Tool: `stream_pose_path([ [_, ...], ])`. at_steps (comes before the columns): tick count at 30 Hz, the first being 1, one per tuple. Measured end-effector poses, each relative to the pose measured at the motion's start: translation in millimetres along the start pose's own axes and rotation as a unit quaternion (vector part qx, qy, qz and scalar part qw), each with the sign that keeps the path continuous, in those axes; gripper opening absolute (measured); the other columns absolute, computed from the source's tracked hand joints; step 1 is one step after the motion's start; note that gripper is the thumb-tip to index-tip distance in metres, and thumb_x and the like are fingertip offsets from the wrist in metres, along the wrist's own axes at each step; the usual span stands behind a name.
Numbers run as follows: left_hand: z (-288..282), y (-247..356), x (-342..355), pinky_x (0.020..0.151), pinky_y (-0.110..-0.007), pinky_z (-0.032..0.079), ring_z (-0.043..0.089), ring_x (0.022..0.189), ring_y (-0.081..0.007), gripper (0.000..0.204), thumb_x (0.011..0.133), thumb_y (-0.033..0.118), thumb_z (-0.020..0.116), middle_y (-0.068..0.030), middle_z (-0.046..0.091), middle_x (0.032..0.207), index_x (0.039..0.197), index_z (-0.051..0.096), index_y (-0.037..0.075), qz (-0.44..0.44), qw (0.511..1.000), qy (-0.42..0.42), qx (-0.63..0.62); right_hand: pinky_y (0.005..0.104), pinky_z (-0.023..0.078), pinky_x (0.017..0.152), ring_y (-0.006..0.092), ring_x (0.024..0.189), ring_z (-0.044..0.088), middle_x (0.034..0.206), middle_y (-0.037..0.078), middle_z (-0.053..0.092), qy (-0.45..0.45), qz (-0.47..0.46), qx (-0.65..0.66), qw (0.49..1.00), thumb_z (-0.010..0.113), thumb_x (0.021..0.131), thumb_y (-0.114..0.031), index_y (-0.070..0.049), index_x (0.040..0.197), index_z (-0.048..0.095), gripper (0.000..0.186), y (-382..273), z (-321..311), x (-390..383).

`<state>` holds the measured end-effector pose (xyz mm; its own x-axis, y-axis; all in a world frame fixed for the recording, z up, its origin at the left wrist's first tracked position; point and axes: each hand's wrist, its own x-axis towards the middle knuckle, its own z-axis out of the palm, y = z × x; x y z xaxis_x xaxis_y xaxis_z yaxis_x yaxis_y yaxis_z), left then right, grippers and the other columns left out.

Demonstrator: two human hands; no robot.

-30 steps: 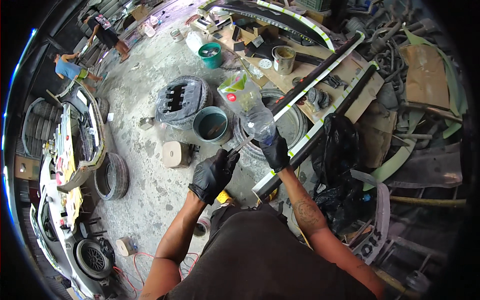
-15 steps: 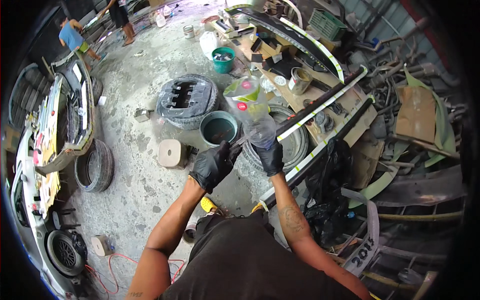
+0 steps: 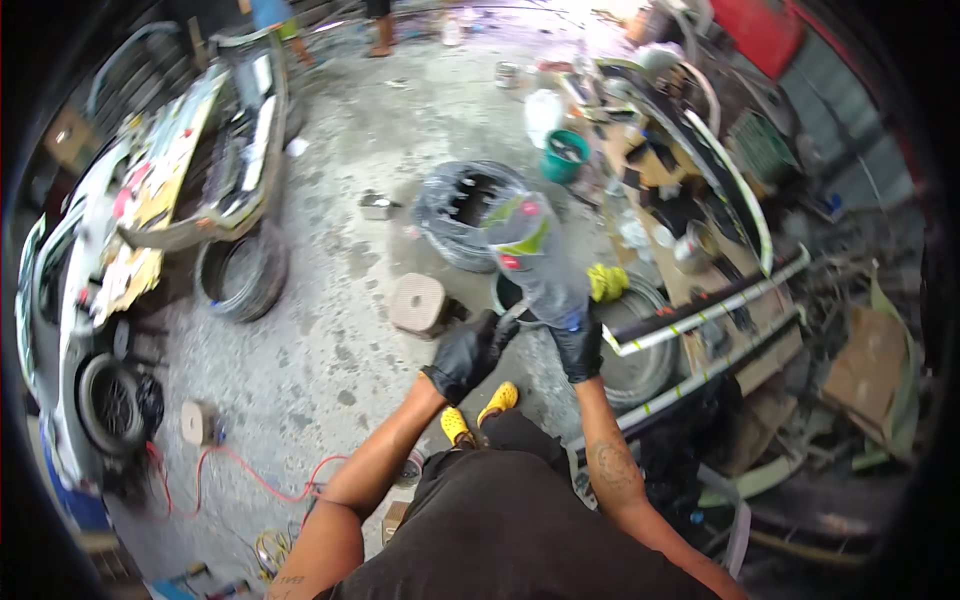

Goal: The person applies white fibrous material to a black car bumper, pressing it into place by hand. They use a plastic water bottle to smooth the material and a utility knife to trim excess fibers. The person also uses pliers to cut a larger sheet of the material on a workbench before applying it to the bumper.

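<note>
My black-gloved left hand (image 3: 470, 355) is closed on a thin flat metal tool (image 3: 512, 322), which points up toward the bottle's base. My black-gloved right hand (image 3: 577, 348) grips a large clear plastic bottle (image 3: 535, 255) with a green and red label by its lower end, raised in front of me. Below and behind the bottle stands a bucket (image 3: 508, 292) of dark liquid, partly hidden. Just right of the bottle is a yellow item (image 3: 607, 282), too blurred to name.
A plastic stool (image 3: 418, 300), covered tires (image 3: 450, 200), a green bucket (image 3: 563, 162), a loose tire (image 3: 240, 295) and car parts (image 3: 200, 160) surround me. Right are taped strips (image 3: 705, 305) on a cluttered board (image 3: 760, 355). A red hose (image 3: 250, 480) lies lower left. People's legs (image 3: 380, 40) show behind.
My view has swung to the right, so most surroundings appear shifted. Both hands and the bottle moved slightly right and down in view, keeping their holds. The yellow item has come into sight.
</note>
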<state>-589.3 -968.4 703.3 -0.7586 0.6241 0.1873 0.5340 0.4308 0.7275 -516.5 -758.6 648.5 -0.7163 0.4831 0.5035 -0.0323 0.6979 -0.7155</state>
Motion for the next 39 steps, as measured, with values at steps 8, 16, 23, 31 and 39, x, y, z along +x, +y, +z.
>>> stream_pose_path([
  [8,-70.2,-78.8,10.3,0.057,-0.052,0.044,0.058,0.064,-0.0448,0.031,0.092,0.036,0.052,-0.0238,0.059,0.067,0.093,0.053,0.005,-0.132,0.987,0.023,0.093,0.0395,0.050,0.065,0.0338,0.075,0.065,0.084,0.018,0.066,-0.130,-0.094,0.088,0.983,0.067,0.073,-0.006,-0.003,0.094,0.064,0.021,-16.7,123.5,65.1],
  [16,-91.3,-102.5,46.9,0.060,-0.053,0.044,0.058,0.069,-0.0472,0.034,0.095,0.035,0.046,-0.0275,0.060,0.072,0.098,0.050,0.002,-0.255,0.956,0.145,-0.027,0.0365,0.052,0.070,0.0299,0.080,0.067,0.095,0.017,0.068,-0.127,-0.027,0.175,0.976,0.068,0.077,-0.006,0.000,0.115,0.059,0.039,-43.8,240.5,114.2],
  [23,-156.0,-196.3,19.7,0.055,-0.052,0.045,0.059,0.062,-0.0443,0.028,0.093,0.032,0.052,-0.0240,0.061,0.070,0.102,0.052,0.005,-0.218,0.944,0.215,0.126,0.0332,0.050,0.072,0.0213,0.078,0.064,0.085,0.012,0.067,-0.390,-0.101,0.303,0.864,0.070,0.079,-0.009,0.002,0.098,0.061,0.024,-107.6,290.4,150.0],
  [31,-291.3,-294.7,-34.9,0.061,-0.042,0.048,0.061,0.066,-0.0377,0.027,0.091,0.028,0.059,-0.0211,0.062,0.068,0.093,0.056,0.001,-0.245,0.944,0.222,-0.006,0.0256,0.041,0.046,0.0126,0.053,0.053,0.064,0.004,0.055,-0.621,0.239,0.339,0.664,0.072,0.080,-0.018,-0.004,0.085,0.056,0.021,-170.0,370.1,159.4],
  [39,-372.5,-333.3,45.0,0.092,-0.029,0.044,0.056,0.107,-0.0158,0.049,0.080,0.014,0.072,-0.0113,0.058,0.123,0.122,0.054,-0.003,-0.194,0.806,0.233,-0.509,0.0241,0.035,0.041,0.0072,0.047,0.044,0.060,-0.001,0.048,-0.706,0.274,0.345,0.555,0.072,0.082,-0.017,-0.009,0.081,0.055,0.019,-268.8,464.9,148.4],
])
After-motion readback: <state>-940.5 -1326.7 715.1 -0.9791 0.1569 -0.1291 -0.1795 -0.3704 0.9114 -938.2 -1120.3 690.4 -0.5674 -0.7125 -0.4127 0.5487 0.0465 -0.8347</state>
